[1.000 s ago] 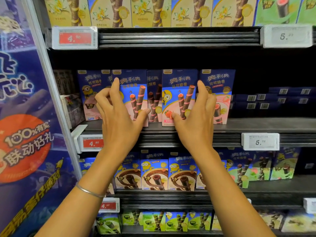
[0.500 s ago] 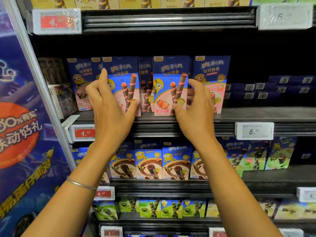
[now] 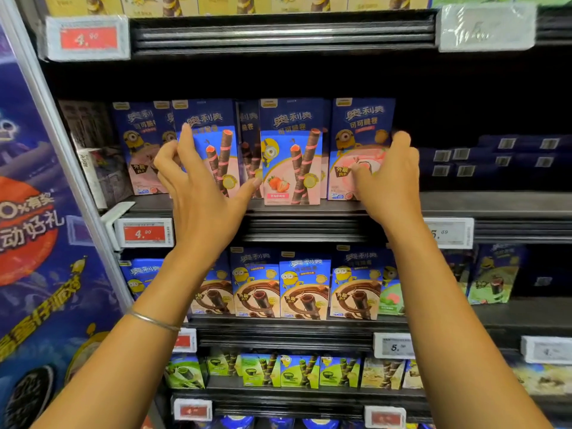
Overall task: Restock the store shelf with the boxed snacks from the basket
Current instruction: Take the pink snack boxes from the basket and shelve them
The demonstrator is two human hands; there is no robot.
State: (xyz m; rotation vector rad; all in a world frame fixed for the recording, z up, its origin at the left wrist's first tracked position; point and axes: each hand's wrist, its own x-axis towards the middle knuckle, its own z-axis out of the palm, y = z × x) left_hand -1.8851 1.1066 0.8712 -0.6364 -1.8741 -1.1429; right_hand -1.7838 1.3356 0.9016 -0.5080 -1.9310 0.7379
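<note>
Several blue-and-pink boxed snacks stand in a row at the front of the middle shelf (image 3: 309, 209). My left hand (image 3: 198, 187) is spread over the front of the left snack box (image 3: 216, 137), with the index finger up its face and the thumb reaching right toward the middle snack box (image 3: 291, 150). My right hand (image 3: 387, 181) holds the rightmost snack box (image 3: 362, 128), thumb on its front and fingers round its right edge. The basket is not in view.
Right of the row, the shelf is dark with flat dark boxes (image 3: 495, 153) at the back. Price tags (image 3: 145, 232) line the shelf edges. Chocolate boxes (image 3: 303, 286) fill the shelf below. A blue promotional panel (image 3: 40, 243) bounds the left side.
My right hand has moved right from the middle box to the rightmost box. My left hand stays on the left box. The view has shifted slightly downward.
</note>
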